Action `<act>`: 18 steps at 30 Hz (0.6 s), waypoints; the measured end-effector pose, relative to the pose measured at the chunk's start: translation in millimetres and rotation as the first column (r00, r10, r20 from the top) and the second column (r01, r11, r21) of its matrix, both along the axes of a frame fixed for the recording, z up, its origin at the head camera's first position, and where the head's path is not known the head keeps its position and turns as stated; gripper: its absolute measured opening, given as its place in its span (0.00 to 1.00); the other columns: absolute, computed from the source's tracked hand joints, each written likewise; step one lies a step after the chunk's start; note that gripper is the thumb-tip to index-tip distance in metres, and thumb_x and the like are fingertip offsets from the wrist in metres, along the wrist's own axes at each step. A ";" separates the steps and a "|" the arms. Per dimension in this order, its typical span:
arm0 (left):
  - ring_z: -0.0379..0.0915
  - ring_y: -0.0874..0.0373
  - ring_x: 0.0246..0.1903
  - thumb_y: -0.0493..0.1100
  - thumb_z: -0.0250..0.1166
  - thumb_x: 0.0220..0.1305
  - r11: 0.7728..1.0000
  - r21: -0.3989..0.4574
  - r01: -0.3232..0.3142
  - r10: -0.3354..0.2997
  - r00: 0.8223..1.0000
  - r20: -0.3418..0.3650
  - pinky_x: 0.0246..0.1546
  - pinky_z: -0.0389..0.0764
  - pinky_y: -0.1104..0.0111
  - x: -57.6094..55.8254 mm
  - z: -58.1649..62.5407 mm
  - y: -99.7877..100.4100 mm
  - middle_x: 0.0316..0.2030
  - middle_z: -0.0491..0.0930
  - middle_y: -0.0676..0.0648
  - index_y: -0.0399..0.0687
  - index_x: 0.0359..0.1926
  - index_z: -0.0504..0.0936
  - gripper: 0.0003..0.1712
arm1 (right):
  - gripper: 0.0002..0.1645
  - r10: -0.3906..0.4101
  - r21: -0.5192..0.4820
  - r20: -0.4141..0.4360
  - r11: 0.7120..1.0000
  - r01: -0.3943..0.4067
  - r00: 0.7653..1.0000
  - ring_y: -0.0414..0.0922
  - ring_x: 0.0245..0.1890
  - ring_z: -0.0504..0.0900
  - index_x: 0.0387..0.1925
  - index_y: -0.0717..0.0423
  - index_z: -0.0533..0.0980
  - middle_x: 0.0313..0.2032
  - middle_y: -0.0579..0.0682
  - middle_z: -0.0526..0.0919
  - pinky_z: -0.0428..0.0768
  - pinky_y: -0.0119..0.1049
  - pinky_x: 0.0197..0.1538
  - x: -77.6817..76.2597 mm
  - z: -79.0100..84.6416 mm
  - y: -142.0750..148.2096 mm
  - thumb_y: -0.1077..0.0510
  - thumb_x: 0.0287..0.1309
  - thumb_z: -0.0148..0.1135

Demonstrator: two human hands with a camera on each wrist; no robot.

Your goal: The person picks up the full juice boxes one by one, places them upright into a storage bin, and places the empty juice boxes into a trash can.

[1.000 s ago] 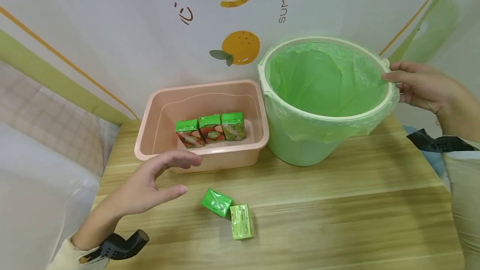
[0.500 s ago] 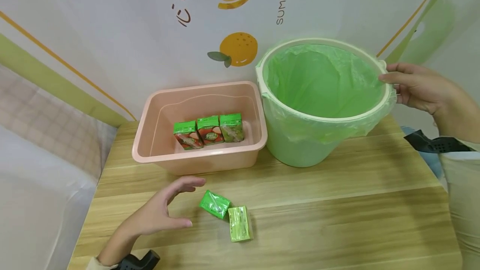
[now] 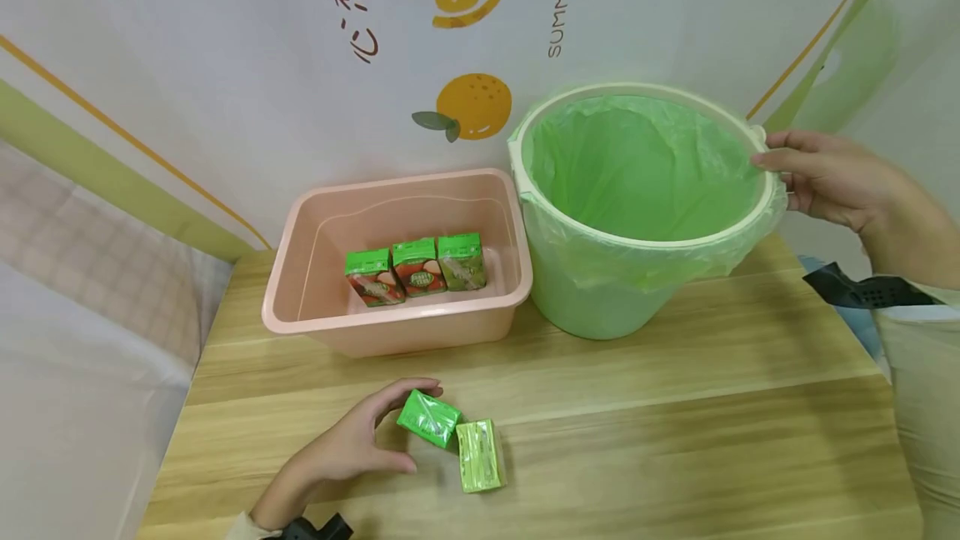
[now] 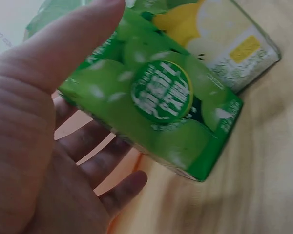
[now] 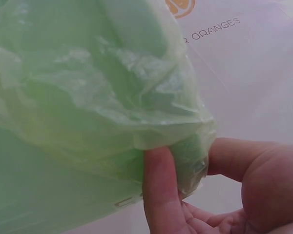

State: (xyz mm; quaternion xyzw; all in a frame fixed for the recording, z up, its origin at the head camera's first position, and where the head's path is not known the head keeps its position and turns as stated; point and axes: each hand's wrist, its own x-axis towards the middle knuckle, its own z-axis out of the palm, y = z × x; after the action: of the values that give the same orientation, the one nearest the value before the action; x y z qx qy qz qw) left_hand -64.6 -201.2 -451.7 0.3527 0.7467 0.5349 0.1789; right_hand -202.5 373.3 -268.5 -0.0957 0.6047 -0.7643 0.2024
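My left hand (image 3: 352, 442) reaches round the left side of a green juice box (image 3: 429, 418) on the table, thumb and fingers spread apart. In the left wrist view the juice box shows green fruit on its front, and I cannot tell whether the thumb touches it. A yellow-green juice box (image 3: 481, 456) stands close beside it on the right. My right hand (image 3: 840, 182) pinches the right rim of a light green bin (image 3: 600, 307), thumb over the edge. A translucent green bag (image 5: 97, 87) lines the bin and folds over its rim.
A pink tub (image 3: 427, 332) stands left of the bin, with a row of three juice boxes (image 3: 417, 267) inside. Both containers sit on a wooden table (image 3: 675, 440) against a white printed cloth (image 3: 247, 48).
My left hand has come down and to the right, from in front of the tub to the green juice box. The right hand keeps its hold on the bin rim.
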 end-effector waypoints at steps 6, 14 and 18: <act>0.64 0.51 0.61 0.34 0.74 0.47 0.999 0.041 -0.005 0.003 0.998 0.067 0.64 0.57 0.75 0.2 -7.2 8.4 0.60 0.69 0.40 0.45 0.66 0.61 0.46 | 0.13 0.000 0.012 0.005 1.000 0.000 1.000 0.47 0.31 0.84 0.49 0.63 0.69 0.36 0.56 0.81 0.83 0.36 0.30 1.7 1.7 -0.8 0.71 0.68 0.40; 0.72 0.55 0.49 0.33 0.73 0.48 0.996 0.089 -0.023 0.012 0.993 0.119 0.51 0.73 0.69 0.9 -10.9 14.0 0.49 0.77 0.44 0.44 0.54 0.73 0.31 | 0.12 -0.041 0.068 -0.001 0.997 0.041 0.999 0.46 0.30 0.84 0.48 0.61 0.70 0.35 0.54 0.82 0.83 0.35 0.29 4.0 1.6 -2.1 0.70 0.68 0.42; 0.73 0.57 0.45 0.32 0.73 0.48 0.994 0.101 -0.039 0.027 0.993 0.117 0.45 0.77 0.68 1.4 -9.8 13.6 0.46 0.78 0.45 0.45 0.52 0.74 0.28 | 0.12 -0.046 0.070 -0.002 0.996 0.046 0.999 0.45 0.31 0.84 0.48 0.60 0.69 0.36 0.53 0.81 0.83 0.35 0.29 3.6 2.2 -1.2 0.69 0.68 0.42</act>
State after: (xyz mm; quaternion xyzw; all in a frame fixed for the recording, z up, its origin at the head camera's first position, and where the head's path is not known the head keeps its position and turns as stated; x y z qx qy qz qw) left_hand -63.2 -187.6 -461.5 0.3176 0.7123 0.5949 0.1943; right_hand -198.9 372.1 -266.4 -0.0746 0.6331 -0.7472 0.1878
